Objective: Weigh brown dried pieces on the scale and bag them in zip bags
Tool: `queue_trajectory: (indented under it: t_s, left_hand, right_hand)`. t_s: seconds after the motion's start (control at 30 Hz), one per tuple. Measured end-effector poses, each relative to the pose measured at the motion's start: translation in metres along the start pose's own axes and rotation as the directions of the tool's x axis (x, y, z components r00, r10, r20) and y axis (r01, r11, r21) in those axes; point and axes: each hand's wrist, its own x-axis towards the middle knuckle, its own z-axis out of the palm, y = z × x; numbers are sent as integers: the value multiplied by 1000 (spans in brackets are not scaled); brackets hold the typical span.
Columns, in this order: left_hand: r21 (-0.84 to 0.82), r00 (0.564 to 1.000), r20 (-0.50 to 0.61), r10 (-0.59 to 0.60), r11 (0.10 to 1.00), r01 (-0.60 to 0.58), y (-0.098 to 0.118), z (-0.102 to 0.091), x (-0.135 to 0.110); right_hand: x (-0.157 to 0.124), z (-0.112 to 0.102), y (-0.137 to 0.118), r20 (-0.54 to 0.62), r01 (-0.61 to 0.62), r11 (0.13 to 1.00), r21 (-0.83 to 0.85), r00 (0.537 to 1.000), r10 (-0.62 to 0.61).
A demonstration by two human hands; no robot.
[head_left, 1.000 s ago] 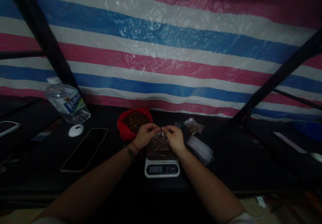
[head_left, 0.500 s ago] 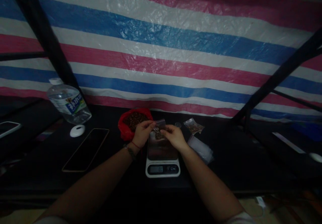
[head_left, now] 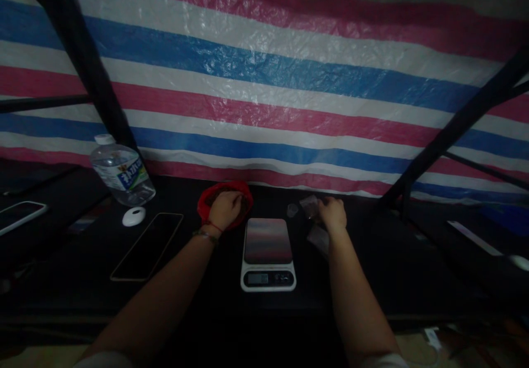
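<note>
My left hand (head_left: 225,209) reaches over the red plastic bag (head_left: 201,207) of small brown pieces. Its fingers curl together down at the contents, and what they hold, if anything, is hidden. To the right, my right hand (head_left: 333,214) is closed at the edge of a small clear zip-lock bag (head_left: 309,205), its fingertips partly hidden. Between my hands stands a white kitchen scale (head_left: 268,241), nothing on its plate; the digits on its display are too blurred to read. More clear bags (head_left: 318,239) lie flat below my right hand.
A small clear cup (head_left: 292,210) stands behind the scale. At left are a large water bottle (head_left: 124,172), a white rounded object (head_left: 134,216) and a dark phone (head_left: 147,247). Black metal bars slant up on both sides before a striped plastic sheet (head_left: 264,109).
My hands have parted from above the scale, where both held a small filled zip-lock bag. The left moved to the red bag, the right to the small bags, and the scale plate is uncovered.
</note>
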Motion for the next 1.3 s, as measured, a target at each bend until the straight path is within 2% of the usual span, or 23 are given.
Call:
queue_trajectory:
  t_s: [0.07, 0.13, 0.2, 0.27, 0.37, 0.43, 0.67, 0.93, 1.07, 1.2, 1.3]
  left_hand:
    - [94, 998, 34, -50, 995, 46, -10, -1, 4]
    - [157, 993, 69, -94, 984, 82, -19, 1, 5]
    - [207, 987, 113, -111, 975, 86, -23, 5, 4]
    - [243, 979, 172, -107, 968, 64, -23, 10, 2]
    - [270, 963, 252, -93, 963, 22, -16, 13, -1]
    - [273, 952, 295, -86, 962, 2, -12, 13, -2]
    - [191, 955, 296, -4, 980, -55, -8, 15, -2]
    - [118, 956, 273, 105, 983, -141, -7, 17, 2]
    - [163, 973, 228, 35, 984, -74, -15, 15, 4]
    - [240, 986, 140, -85, 970, 49, -22, 11, 3]
    - [252, 981, 156, -117, 965, 75, -22, 10, 0]
  right_hand:
    - [-3, 5, -7, -86, 97, 994, 58, 992, -92]
    - [-10, 13, -18, -67, 248, 958, 145, 968, -241]
    - [-18, 23, -28, 24, 368, 906, 210, 924, -381]
    - [-27, 33, -35, 133, 426, 876, 227, 877, -461]
    - [-37, 45, -39, 267, 460, 866, 194, 825, -498]
    - [-40, 51, -39, 322, 464, 871, 163, 809, -491]
    - [-40, 57, -40, 342, 444, 886, 133, 819, -461]
    - [-42, 55, -44, 149, 465, 849, 249, 848, -508]
    - [-43, 55, -47, 71, 475, 800, 366, 843, -533]
    - [-46, 56, -51, 90, 413, 796, 442, 863, -497]
    - [-50, 56, -55, 99, 438, 786, 437, 845, -526]
